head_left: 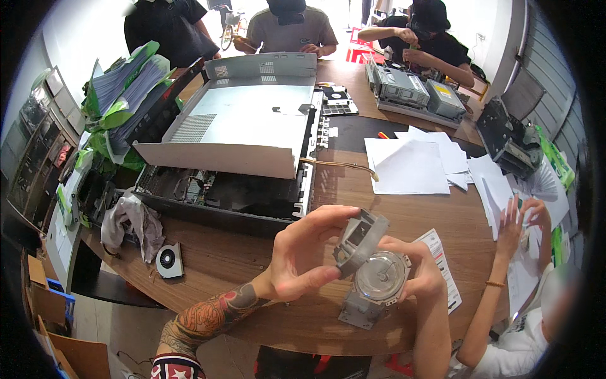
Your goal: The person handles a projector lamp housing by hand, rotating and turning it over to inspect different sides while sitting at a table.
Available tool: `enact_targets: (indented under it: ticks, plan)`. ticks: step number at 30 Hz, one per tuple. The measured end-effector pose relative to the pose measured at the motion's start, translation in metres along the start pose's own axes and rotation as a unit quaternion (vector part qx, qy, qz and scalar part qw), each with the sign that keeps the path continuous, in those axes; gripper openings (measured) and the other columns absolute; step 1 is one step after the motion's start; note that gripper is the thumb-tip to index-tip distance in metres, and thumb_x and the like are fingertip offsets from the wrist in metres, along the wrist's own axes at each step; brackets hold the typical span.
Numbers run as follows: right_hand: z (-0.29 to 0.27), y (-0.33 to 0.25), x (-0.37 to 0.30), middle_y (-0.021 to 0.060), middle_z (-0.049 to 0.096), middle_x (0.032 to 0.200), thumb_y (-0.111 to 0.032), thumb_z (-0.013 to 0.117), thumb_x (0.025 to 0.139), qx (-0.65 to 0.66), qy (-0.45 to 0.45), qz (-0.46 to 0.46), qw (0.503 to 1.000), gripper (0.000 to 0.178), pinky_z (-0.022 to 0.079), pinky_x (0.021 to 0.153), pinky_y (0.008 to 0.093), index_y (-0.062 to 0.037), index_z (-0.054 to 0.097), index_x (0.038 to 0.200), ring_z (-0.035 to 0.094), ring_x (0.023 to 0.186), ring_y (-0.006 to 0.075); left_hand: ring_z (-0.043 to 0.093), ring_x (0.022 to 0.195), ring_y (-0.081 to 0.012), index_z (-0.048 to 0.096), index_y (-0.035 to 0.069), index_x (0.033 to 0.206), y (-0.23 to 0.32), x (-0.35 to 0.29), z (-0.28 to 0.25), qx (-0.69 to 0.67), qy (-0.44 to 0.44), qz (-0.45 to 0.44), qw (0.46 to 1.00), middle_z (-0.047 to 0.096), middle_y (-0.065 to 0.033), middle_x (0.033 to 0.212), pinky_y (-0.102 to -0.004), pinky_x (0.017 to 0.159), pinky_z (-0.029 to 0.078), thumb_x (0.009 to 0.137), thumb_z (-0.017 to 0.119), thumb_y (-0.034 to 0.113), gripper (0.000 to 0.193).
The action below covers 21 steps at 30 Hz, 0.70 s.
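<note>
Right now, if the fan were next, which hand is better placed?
Probably the left hand: it's nearer the fan, left of both on the table. It holds a grey metal piece, though; the right hand holds a round-faced unit.

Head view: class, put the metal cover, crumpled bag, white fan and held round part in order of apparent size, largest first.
1. Metal cover
2. Crumpled bag and round part: too alike to rank
3. White fan

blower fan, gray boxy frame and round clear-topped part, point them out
Blower fan [167,259]: head view, on its dark round middle
Gray boxy frame [368,245]: head view, on its side wall
Round clear-topped part [382,275]: head view, on its clear cover
</note>
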State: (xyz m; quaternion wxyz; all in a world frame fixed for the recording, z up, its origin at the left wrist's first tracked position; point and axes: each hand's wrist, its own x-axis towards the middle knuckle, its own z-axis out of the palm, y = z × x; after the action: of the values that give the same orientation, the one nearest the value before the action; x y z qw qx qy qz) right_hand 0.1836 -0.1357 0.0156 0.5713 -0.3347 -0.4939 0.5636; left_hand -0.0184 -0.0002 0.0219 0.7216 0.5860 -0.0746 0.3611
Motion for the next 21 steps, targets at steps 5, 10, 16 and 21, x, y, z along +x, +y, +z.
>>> enact_targets:
  ticks: [5,10,16,21]
  plan:
    - [0.005,-0.002,0.0,0.0171,0.061,0.118,-0.015,0.092,0.05,0.011,0.023,0.014,1.0,0.083,0.042,0.097,0.0355,0.0109,0.059,0.122,0.057,0.111,0.0248,0.042,0.132,-0.0324,0.037,-0.01,0.137,-0.004,0.0,-0.005,0.079,-0.038,0.038,0.995,0.042,-0.0264,0.139,-0.0472,0.11,0.033,0.081,0.071,0.023,0.073]
    - [0.003,0.002,0.0,0.0172,0.061,0.118,-0.017,0.092,0.051,0.006,0.03,0.002,1.0,0.082,0.042,0.097,0.0357,0.0112,0.06,0.12,0.057,0.111,0.0251,0.045,0.128,-0.0305,0.041,-0.01,0.135,-0.003,0.001,-0.004,0.117,-0.048,0.071,0.989,0.043,-0.0252,0.137,-0.0436,0.106,0.037,0.077,0.072,0.013,0.07]
    - [0.004,0.001,0.0,0.0173,0.061,0.12,-0.019,0.091,0.053,-0.009,0.03,0.005,0.999,0.078,0.042,0.097,0.0357,0.0113,0.061,0.119,0.057,0.111,0.025,0.046,0.127,-0.0309,0.041,-0.011,0.135,-0.004,0.001,-0.002,0.124,-0.043,0.074,0.989,0.044,-0.0258,0.136,-0.0429,0.105,0.038,0.077,0.072,0.013,0.07]
    - [0.005,-0.008,0.002,0.0173,0.063,0.117,-0.022,0.091,0.054,-0.044,0.034,0.012,0.998,0.077,0.043,0.097,0.036,0.0108,0.062,0.118,0.058,0.11,0.025,0.044,0.129,-0.0326,0.04,-0.011,0.134,-0.007,0.003,-0.005,0.106,-0.036,0.068,0.991,0.044,-0.0283,0.135,-0.0461,0.108,0.037,0.078,0.073,0.021,0.073]
